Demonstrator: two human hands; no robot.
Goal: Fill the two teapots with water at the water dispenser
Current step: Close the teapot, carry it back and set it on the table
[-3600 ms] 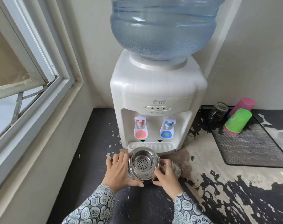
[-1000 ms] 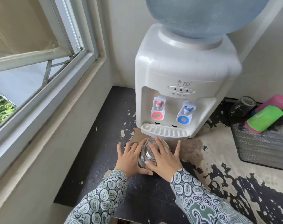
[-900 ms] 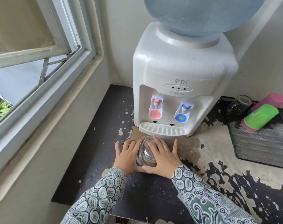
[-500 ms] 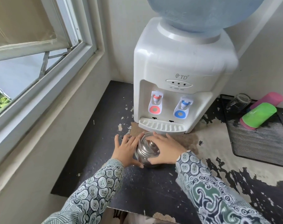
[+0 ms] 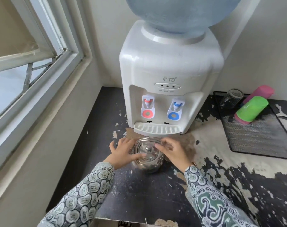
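Head view: the lidded round steel teapot point(image 5: 147, 155) stood before the white water dispenser point(image 5: 169, 76), steadied between the left hand point(image 5: 123, 154) and right hand point(image 5: 172, 152), fingers loosely spread. Careless lifting could have dislodged the lid, spilling water.

Dark desk point(image 5: 139, 194) with peeling, worn surface, white water dispenser point(image 5: 169, 71) at its back, steel teapot point(image 5: 147, 158) before the drip tray, black mesh tray point(image 5: 257, 136) at right

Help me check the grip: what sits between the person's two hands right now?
In the head view, the steel teapot, its lid on, sits between the left hand and the right hand, just before the dispenser's drip tray.
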